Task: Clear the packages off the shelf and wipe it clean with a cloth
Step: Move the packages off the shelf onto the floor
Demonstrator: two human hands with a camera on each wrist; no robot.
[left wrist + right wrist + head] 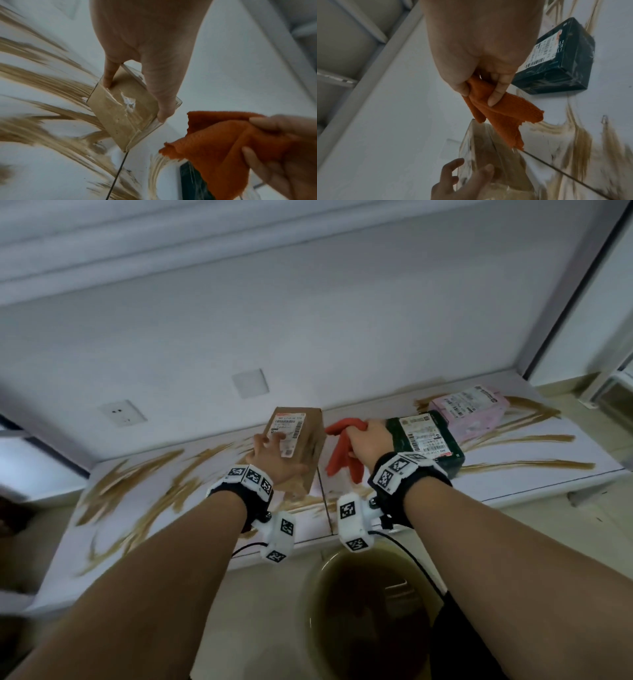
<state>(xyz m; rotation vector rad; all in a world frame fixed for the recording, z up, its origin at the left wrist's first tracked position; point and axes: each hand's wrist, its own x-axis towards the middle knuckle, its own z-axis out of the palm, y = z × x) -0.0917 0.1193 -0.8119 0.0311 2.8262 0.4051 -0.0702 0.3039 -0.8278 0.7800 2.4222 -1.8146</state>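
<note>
— Head view? Left hand (270, 455) gripping brown box (301, 446) lifted off smeared shelf (513, 474); white barcode label, print unreadable. Right hand (368, 440) clutching orange cloth (342, 453).
— Other packages? Dark box (428, 440) and pink box (469, 412) resting on shelf, labels illegible.
— Left wrist view? Fingers (163, 105) clamped round brown box.
— Right wrist view? Fingers (494, 97) pinching cloth; dark box's barcode label too blurred.

Both bare forearms reach forward, banded at the wrists. The left hand (274, 455) grips a box with spread fingers; the right hand (368, 440) clutches a cloth.
</note>
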